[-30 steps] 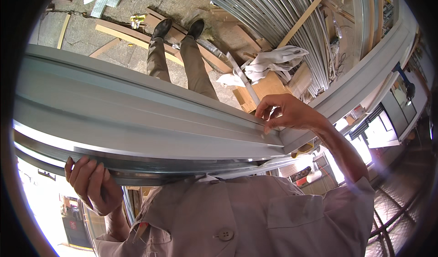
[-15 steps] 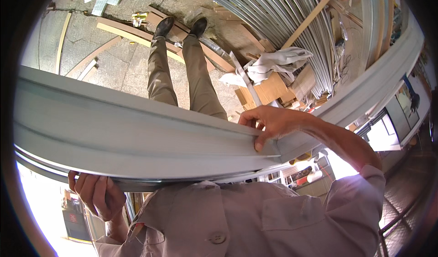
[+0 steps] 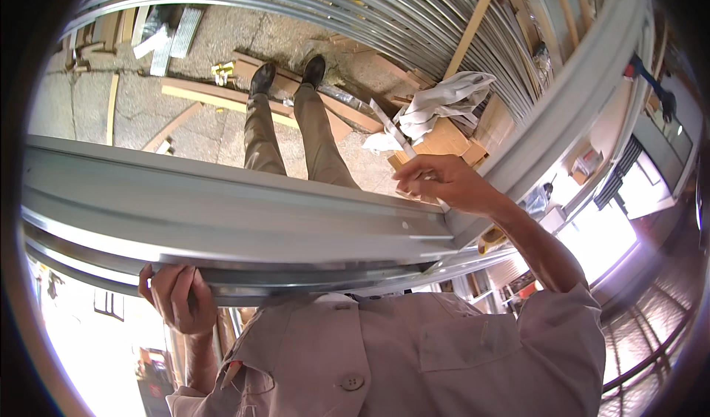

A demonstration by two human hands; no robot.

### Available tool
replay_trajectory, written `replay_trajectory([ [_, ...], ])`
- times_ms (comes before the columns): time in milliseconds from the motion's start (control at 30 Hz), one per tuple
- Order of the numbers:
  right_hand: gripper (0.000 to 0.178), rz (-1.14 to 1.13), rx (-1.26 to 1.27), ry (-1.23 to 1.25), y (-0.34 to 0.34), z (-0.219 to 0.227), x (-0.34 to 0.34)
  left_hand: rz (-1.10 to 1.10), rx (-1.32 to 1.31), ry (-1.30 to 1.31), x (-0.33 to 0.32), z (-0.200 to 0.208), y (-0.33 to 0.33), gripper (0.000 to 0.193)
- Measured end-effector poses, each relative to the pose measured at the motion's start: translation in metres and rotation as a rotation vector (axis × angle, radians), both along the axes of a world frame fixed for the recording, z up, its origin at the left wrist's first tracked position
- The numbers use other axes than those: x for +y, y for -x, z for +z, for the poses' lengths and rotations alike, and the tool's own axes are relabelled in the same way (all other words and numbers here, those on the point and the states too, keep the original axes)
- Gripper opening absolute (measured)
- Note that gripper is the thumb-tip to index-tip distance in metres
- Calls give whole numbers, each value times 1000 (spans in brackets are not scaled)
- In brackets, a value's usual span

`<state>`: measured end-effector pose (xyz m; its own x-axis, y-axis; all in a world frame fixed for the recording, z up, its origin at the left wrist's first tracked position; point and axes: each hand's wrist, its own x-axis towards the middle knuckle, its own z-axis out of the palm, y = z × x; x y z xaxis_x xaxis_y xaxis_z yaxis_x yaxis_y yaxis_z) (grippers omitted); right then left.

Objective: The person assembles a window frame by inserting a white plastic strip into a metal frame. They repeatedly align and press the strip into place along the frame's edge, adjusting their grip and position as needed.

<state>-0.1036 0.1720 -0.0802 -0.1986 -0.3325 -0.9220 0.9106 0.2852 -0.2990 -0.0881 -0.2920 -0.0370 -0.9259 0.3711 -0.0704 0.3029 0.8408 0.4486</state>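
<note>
Grey metal frame (image 3: 222, 210) is directly in front of my torso: one long member across me, another angling away to the right, corner by my right hand. Shiny metal rail (image 3: 310, 278) runs along its near side. Bundled long metal profiles (image 3: 414, 36) beyond, tan strip (image 3: 471, 31) lying across them. Past the corner: crumpled white sheet (image 3: 451, 102) next to brown cardboard (image 3: 444, 139). Hands well apart. Left hand (image 3: 179, 298): fingers bent up against the rail, can't tell if that's a firm grip. Right hand (image 3: 449, 184): at the corner, fingers loosely curled, can't tell if the tips touch metal. Small yellow item (image 3: 222, 72) on the floor, left of my shoes (image 3: 314, 71).
</note>
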Motion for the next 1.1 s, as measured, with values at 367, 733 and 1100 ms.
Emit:
replay_trajectory([
  [367, 35, 172, 634, -326, -78, 91, -32, -95, 35, -10, 8, 0, 10, 10],
  [733, 56, 51, 856, -431, -107, 70, -43, -189, 105, -135, 18, 5, 10, 10],
  [1100, 36, 9, 923, -286, -107, 54, -30, -624, -390, -245, 214, 20, 40, 26],
])
